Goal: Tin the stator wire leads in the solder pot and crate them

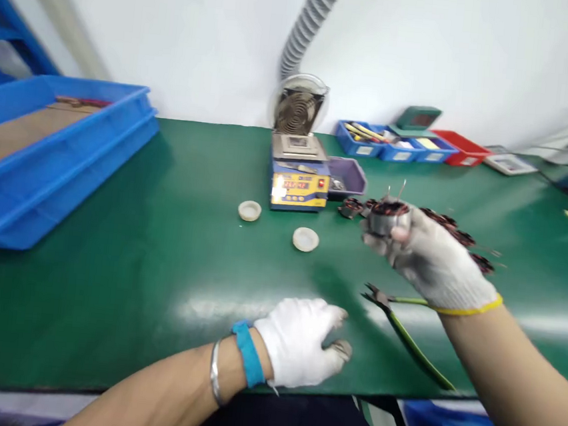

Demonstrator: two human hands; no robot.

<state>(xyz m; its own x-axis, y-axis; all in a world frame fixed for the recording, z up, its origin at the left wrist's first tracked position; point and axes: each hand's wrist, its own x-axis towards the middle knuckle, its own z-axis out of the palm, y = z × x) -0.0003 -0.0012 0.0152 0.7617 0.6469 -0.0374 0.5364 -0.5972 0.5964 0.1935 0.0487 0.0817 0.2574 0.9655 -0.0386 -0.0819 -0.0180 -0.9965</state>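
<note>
My right hand (413,252), in a white glove with a yellow cuff, grips a motor stator (388,218) with copper windings and wire leads sticking up. It is held above the green bench, in front of more stators (456,231) lying on the right. My left hand (304,342), gloved in white with a blue wrist strap, hovers near the bench's front edge, thumb and fingers apart and nothing between them. To its right, green-handled cutting pliers (404,325) lie with their jaws apart, below my right hand.
A solder pot (300,174) with a lit display stands at the back under a grey duct (309,24). Two small round dishes (249,211) sit before it. Stacked blue trays (66,179) occupy the left; small blue bins (361,140), a red bin (461,148) and a purple bin (345,177) stand behind.
</note>
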